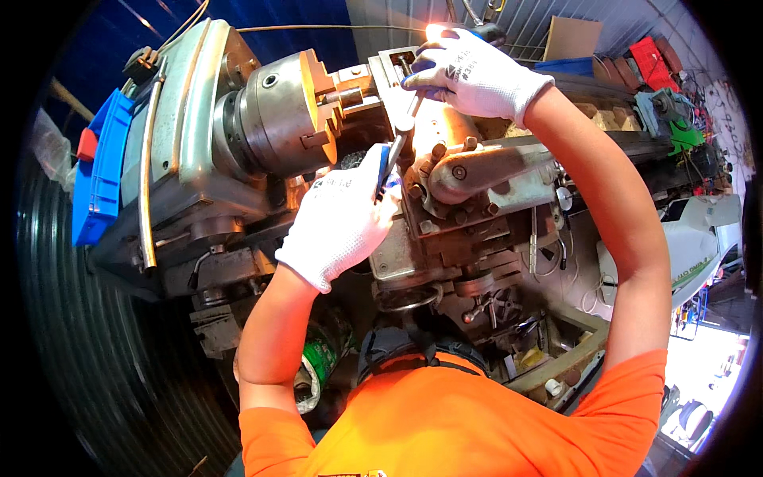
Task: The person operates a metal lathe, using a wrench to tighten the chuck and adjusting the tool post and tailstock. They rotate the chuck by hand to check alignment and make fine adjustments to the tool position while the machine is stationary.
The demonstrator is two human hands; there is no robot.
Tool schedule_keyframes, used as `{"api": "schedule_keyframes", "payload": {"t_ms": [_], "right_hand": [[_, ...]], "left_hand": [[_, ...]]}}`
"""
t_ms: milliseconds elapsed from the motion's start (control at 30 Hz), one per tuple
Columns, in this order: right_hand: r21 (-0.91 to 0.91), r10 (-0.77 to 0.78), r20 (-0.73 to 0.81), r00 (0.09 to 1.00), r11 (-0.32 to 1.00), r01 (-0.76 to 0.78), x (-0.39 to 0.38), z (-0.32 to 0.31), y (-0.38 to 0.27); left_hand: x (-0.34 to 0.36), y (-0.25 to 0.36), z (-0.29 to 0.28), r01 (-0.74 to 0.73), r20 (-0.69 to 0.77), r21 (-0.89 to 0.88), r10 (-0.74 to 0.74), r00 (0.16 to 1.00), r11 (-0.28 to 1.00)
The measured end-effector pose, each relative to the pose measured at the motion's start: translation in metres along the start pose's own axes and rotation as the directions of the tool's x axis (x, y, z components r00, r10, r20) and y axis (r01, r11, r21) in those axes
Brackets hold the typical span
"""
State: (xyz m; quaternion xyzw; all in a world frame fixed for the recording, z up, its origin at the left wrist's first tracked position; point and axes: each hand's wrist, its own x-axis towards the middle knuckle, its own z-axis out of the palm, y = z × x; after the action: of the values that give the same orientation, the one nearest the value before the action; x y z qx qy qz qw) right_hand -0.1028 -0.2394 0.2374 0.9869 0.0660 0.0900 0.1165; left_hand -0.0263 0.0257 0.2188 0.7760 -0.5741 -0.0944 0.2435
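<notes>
Both my hands wear white knit gloves and work at a metal lathe. My left hand is closed around the blue handle end of a long metal wrench that slants up toward the tool post. Higher up, my right hand grips the wrench's upper end at the tool post. The lathe's round steel chuck sits just left of the tool post, with stepped jaws facing it. Beneath my hands lies the carriage with its bolts and a rounded lever.
A blue plastic bin hangs on the lathe's left end. A green and white can sits low by my left elbow. Boxes and red crates stand at the back right. A corrugated wall curves along the left.
</notes>
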Motion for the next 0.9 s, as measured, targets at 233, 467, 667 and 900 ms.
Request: {"api": "schedule_keyframes", "payload": {"t_ms": [233,467,667,900], "right_hand": [[-0.206,-0.041,0.164,0.986,0.976,0.075,0.01,-0.008,-0.006],[-0.114,-0.051,0.132,0.99,0.991,0.066,0.012,0.006,-0.004],[0.143,-0.059,0.293,0.954,0.99,0.017,0.014,-0.021,0.005],[0.076,-0.197,-0.047,0.979,0.977,0.2,0.008,0.009,0.005]], "left_hand": [[0.001,0.03,0.013,-0.023,-0.035,0.485,0.046,0.998,0.874],[0.007,0.033,0.043,0.22,-0.159,0.395,-0.169,0.973,0.892],[0.018,0.054,0.054,0.446,-0.266,0.372,-0.366,0.892,0.815],[0.025,0.05,0.055,0.522,-0.293,0.369,-0.437,0.85,0.769]]}}
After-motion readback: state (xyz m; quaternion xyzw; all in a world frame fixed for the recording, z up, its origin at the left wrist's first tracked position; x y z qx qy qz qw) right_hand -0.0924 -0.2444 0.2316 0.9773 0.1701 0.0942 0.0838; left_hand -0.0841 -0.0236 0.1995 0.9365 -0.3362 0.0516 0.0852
